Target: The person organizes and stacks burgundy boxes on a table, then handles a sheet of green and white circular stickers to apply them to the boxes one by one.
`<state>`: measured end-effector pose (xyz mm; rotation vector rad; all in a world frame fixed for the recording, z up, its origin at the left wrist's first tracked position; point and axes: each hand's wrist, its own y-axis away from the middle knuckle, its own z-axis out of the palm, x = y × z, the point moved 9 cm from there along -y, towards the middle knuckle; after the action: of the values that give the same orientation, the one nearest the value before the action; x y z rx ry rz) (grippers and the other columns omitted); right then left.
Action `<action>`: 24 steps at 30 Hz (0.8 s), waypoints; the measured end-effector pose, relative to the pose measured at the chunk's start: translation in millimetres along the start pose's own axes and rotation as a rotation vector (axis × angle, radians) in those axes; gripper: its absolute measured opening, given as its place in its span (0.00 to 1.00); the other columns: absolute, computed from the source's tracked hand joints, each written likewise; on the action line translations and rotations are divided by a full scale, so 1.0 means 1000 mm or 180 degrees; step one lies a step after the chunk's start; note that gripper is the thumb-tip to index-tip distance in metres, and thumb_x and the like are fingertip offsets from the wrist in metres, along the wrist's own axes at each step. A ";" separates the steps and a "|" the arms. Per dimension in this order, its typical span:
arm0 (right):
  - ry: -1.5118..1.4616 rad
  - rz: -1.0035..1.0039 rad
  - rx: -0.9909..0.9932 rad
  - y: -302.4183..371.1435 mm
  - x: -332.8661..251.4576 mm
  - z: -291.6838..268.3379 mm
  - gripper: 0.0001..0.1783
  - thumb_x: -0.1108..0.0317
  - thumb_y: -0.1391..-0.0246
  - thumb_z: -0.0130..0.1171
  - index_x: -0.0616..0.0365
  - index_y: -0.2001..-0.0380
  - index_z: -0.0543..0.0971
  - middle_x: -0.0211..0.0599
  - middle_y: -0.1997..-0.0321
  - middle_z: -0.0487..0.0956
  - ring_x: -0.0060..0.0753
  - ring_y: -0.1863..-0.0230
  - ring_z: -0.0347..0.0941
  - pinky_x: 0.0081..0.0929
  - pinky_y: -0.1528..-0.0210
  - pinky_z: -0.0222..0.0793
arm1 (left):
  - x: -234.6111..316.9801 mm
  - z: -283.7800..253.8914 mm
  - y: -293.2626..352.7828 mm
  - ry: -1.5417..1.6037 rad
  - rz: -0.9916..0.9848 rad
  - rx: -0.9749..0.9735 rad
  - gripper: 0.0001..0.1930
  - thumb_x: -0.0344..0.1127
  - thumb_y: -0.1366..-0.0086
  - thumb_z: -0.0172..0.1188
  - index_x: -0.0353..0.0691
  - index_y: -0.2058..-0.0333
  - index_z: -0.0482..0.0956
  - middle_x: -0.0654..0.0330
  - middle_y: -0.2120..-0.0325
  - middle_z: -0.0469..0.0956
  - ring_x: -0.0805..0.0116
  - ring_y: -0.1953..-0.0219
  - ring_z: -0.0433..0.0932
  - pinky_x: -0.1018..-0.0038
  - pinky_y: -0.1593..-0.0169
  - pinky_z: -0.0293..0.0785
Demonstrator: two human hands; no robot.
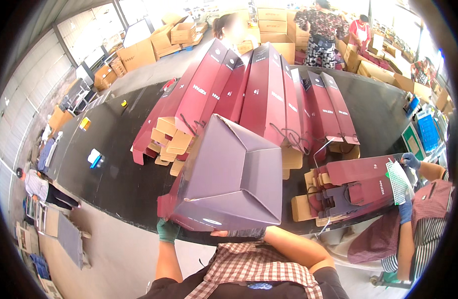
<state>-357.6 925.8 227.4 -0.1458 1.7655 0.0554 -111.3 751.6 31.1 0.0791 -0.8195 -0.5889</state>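
Note:
I hold an opened maroon paper bag [229,174] up in front of me, its folded bottom facing the camera. My left hand [167,230], in a green glove, grips its lower left corner. My right hand [239,232] is mostly hidden under the bag's lower edge, where a gloved palm and bare fingertip press against it. Behind the bag, a fan of flat folded maroon bags [261,89] with cord handles and tan cardboard inserts lies on the black table [114,164].
A co-worker's blue-gloved hands [407,184] handle another pile of flat maroon bags [353,187] at the right. Other people stand at the far side among stacked cardboard boxes [139,52]. Small items [95,158] lie on the table's left part.

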 end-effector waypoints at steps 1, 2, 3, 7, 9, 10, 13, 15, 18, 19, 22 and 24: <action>-0.0261 -0.0006 -0.0002 0.002 0.009 0.002 0.42 0.41 0.56 0.65 0.57 0.44 0.68 0.43 0.48 0.71 0.41 0.46 0.67 0.36 0.44 0.65 | -0.001 -0.001 0.000 0.0053 -0.0019 -0.0062 0.30 0.35 0.56 0.63 0.44 0.49 0.72 0.62 0.53 0.75 0.57 0.48 0.71 0.56 0.44 0.68; -0.0525 -0.0017 -0.0006 0.004 0.015 0.000 0.41 0.42 0.55 0.65 0.57 0.44 0.68 0.43 0.48 0.71 0.40 0.46 0.67 0.35 0.43 0.64 | 0.002 -0.002 0.002 -0.0002 0.0009 -0.0158 0.31 0.36 0.56 0.63 0.43 0.48 0.71 0.61 0.53 0.74 0.56 0.48 0.71 0.56 0.44 0.68; 0.0073 -0.0347 -0.0100 0.006 -0.012 -0.015 0.40 0.47 0.53 0.65 0.59 0.43 0.66 0.42 0.47 0.71 0.35 0.44 0.65 0.34 0.42 0.63 | 0.006 0.007 0.013 -0.0030 0.0034 -0.0231 0.32 0.37 0.56 0.63 0.42 0.47 0.70 0.59 0.52 0.74 0.56 0.48 0.71 0.56 0.44 0.68; -0.1851 -0.0974 0.1433 0.031 0.001 -0.077 0.44 0.53 0.59 0.72 0.59 0.41 0.64 0.36 0.43 0.68 0.29 0.41 0.62 0.33 0.41 0.60 | 0.006 0.036 0.023 -0.0085 0.0026 -0.0790 0.41 0.40 0.58 0.67 0.37 0.43 0.63 0.54 0.47 0.70 0.53 0.45 0.69 0.56 0.43 0.67; -0.1892 -0.1126 0.1875 0.044 0.022 -0.098 0.42 0.55 0.50 0.66 0.59 0.38 0.58 0.35 0.39 0.64 0.32 0.40 0.60 0.34 0.39 0.58 | 0.007 0.084 0.032 -0.0087 -0.0060 -0.1133 0.44 0.39 0.58 0.72 0.36 0.41 0.61 0.54 0.46 0.68 0.54 0.44 0.68 0.58 0.42 0.66; -0.1756 -0.1128 0.2121 0.048 0.034 -0.107 0.41 0.56 0.47 0.63 0.59 0.37 0.57 0.36 0.38 0.62 0.32 0.39 0.60 0.34 0.38 0.57 | 0.001 0.094 0.033 -0.0138 -0.0118 -0.1282 0.43 0.37 0.57 0.72 0.36 0.41 0.61 0.54 0.45 0.68 0.54 0.44 0.68 0.58 0.42 0.66; -0.1280 -0.1316 0.2277 0.047 0.042 -0.123 0.39 0.60 0.41 0.55 0.60 0.33 0.50 0.37 0.34 0.58 0.32 0.34 0.53 0.33 0.34 0.48 | -0.026 0.130 0.031 -0.0220 -0.0494 -0.1888 0.41 0.32 0.52 0.70 0.37 0.40 0.60 0.55 0.44 0.67 0.57 0.42 0.67 0.59 0.41 0.65; -0.1182 -0.1210 0.1927 0.047 0.012 -0.116 0.42 0.61 0.39 0.51 0.60 0.32 0.40 0.39 0.29 0.48 0.33 0.29 0.43 0.34 0.31 0.39 | -0.049 0.162 0.033 -0.0050 -0.0550 -0.1847 0.41 0.33 0.52 0.71 0.38 0.40 0.60 0.56 0.43 0.66 0.58 0.42 0.66 0.60 0.41 0.65; -0.1054 -0.1293 0.1519 0.039 -0.015 -0.105 0.49 0.58 0.42 0.54 0.64 0.32 0.35 0.42 0.26 0.34 0.37 0.27 0.30 0.34 0.29 0.28 | -0.077 0.202 0.022 0.0266 -0.0578 -0.1793 0.39 0.36 0.48 0.69 0.37 0.40 0.59 0.56 0.43 0.65 0.59 0.41 0.65 0.60 0.41 0.65; -0.0843 -0.1335 0.1436 0.039 -0.025 -0.103 0.48 0.60 0.42 0.54 0.65 0.33 0.35 0.44 0.26 0.35 0.37 0.26 0.29 0.33 0.29 0.27 | -0.088 0.213 0.015 0.0399 -0.0620 -0.1781 0.38 0.37 0.46 0.68 0.37 0.40 0.59 0.56 0.43 0.65 0.59 0.41 0.65 0.60 0.41 0.65; -0.0164 -0.1247 0.1521 0.052 -0.028 -0.099 0.44 0.62 0.41 0.53 0.64 0.32 0.39 0.47 0.26 0.37 0.37 0.26 0.30 0.32 0.29 0.29 | -0.077 0.310 0.011 0.0275 -0.0171 -0.2062 0.33 0.40 0.40 0.61 0.37 0.39 0.59 0.56 0.42 0.64 0.59 0.41 0.65 0.60 0.40 0.64; -0.0279 -0.1209 0.1318 0.059 -0.024 -0.094 0.38 0.60 0.39 0.51 0.57 0.32 0.47 0.44 0.27 0.41 0.37 0.26 0.33 0.37 0.29 0.33 | -0.070 0.333 -0.003 0.0454 -0.0198 -0.2069 0.31 0.43 0.36 0.56 0.37 0.39 0.58 0.55 0.40 0.63 0.58 0.41 0.65 0.59 0.39 0.63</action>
<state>-452.2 974.7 266.8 -0.1712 1.5997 -0.5665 -385.8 837.4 212.8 -0.4443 -0.4590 -0.8735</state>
